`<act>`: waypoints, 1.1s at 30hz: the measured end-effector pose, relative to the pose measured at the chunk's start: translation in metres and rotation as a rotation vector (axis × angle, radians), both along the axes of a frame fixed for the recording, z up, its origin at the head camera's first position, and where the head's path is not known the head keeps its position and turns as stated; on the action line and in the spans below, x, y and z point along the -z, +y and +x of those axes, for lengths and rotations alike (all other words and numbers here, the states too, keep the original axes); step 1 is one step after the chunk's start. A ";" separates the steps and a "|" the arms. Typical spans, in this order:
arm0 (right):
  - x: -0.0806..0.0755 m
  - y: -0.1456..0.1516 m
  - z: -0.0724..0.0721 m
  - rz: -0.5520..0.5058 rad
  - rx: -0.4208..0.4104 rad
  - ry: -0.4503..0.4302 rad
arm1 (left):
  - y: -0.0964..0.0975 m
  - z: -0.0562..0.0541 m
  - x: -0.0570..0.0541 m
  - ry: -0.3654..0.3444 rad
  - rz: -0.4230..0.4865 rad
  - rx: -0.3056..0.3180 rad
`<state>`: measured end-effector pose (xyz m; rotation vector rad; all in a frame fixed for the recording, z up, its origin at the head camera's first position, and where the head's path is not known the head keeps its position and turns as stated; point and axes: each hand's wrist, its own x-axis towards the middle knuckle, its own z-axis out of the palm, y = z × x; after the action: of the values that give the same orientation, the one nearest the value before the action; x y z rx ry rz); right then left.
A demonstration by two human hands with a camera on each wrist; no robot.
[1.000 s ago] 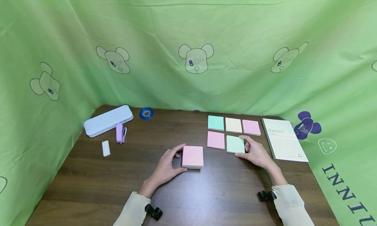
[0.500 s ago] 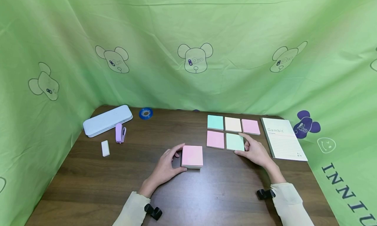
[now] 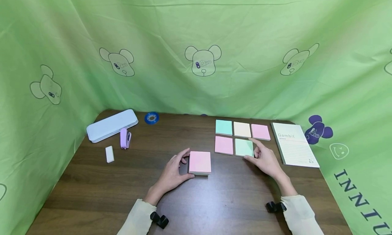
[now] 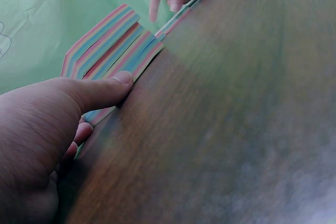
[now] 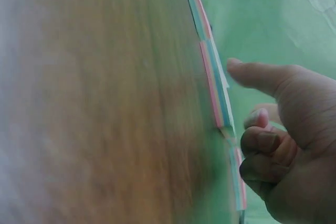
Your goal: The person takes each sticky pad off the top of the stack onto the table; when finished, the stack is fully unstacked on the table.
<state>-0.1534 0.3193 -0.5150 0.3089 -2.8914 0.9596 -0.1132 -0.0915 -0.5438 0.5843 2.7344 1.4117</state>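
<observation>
A pink-topped stack of sticky note pads (image 3: 200,161) lies at the table's middle. In the left wrist view, the stack (image 4: 113,45) shows several layers with striped edges. My left hand (image 3: 172,172) is around its left side, the thumb (image 4: 113,88) touching the near edge; the index fingertip looks just off the far corner. My right hand (image 3: 267,160) is beside a light green sticky note pad (image 3: 243,147), thumb and index spread at its right corners. In the right wrist view, the thumb (image 5: 257,74) appears off the pads, the other fingers curled.
Teal (image 3: 224,127), cream (image 3: 242,129) and pink (image 3: 260,131) pads form the back row; another pink pad (image 3: 223,145) lies in front. A notebook (image 3: 294,144) is at right. Leftward are a pencil case (image 3: 112,125), stapler (image 3: 124,138), eraser (image 3: 109,154) and blue tape roll (image 3: 151,118).
My right hand has shifted the light green pad slightly away, toward the back row, and its fingertips have eased off. My left index fingertip has drawn back a little from the stack.
</observation>
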 end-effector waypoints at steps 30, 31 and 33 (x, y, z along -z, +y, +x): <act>-0.024 -0.120 0.029 -0.098 -0.300 0.054 | -0.001 0.000 0.001 0.016 -0.027 -0.010; -0.023 -0.124 0.030 -0.085 -0.303 0.051 | -0.001 0.000 0.001 0.025 -0.029 -0.010; -0.022 -0.131 0.031 -0.057 -0.300 0.037 | -0.001 0.000 0.002 0.043 -0.030 -0.009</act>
<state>-0.1226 0.1884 -0.4928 0.7641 -2.8285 1.0607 -0.1132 -0.0924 -0.5455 0.6085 2.7894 1.3732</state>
